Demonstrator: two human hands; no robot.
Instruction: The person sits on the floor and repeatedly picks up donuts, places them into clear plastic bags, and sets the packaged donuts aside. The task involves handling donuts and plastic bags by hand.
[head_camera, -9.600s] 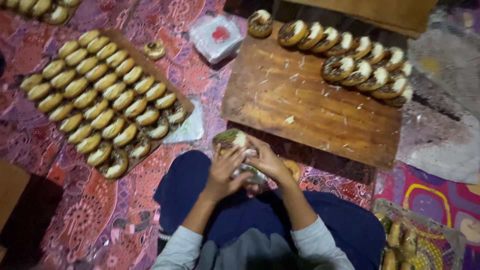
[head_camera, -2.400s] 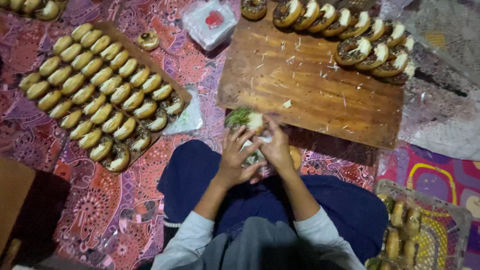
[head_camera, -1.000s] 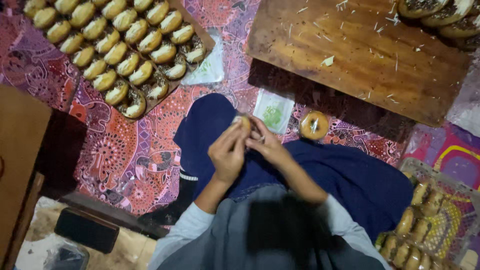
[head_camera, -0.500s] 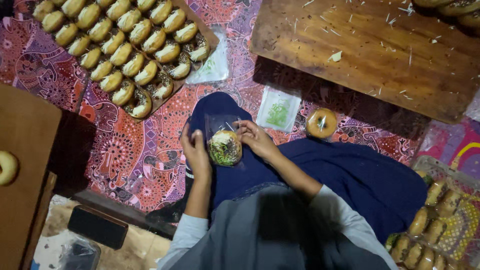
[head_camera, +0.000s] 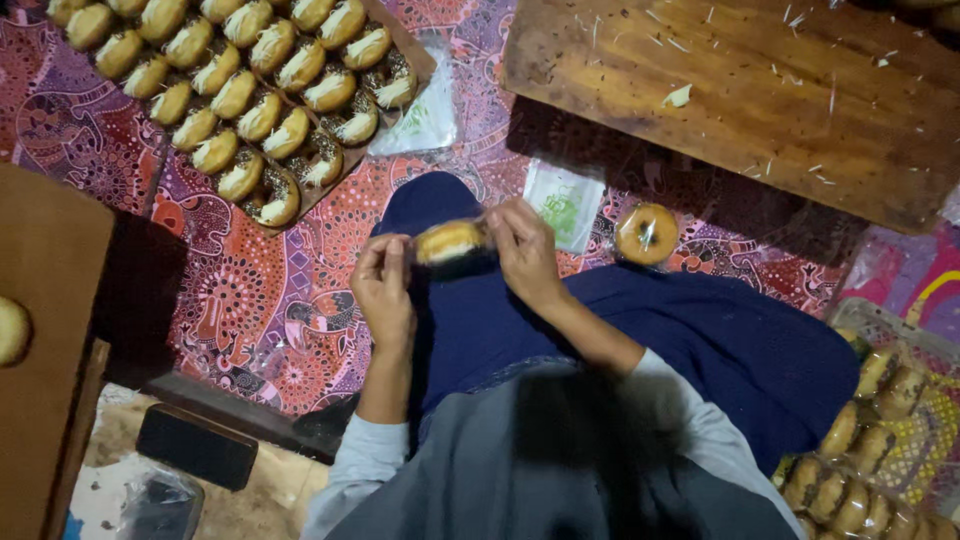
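I hold one doughnut in a clear plastic wrapper (head_camera: 450, 243) over my lap, seen edge-on. My left hand (head_camera: 384, 291) pinches the wrapper's left end. At the right end, my right hand (head_camera: 524, 252) grips the wrapper and the doughnut. A second wrapped doughnut (head_camera: 646, 233) lies on the patterned cloth to the right of my right hand. A flat clear bag with green print (head_camera: 565, 203) lies just beyond my hands.
A cardboard tray (head_camera: 408, 50) with several rows of filled doughnuts sits at the upper left. A low wooden board (head_camera: 740, 95) is at the upper right. A basket (head_camera: 880, 330) of wrapped doughnuts stands at lower right. A dark phone (head_camera: 196, 446) lies at lower left.
The doughnut was turned from face-up to edge-on between my hands. Both hands have moved slightly up and right with it. The view shifted little.
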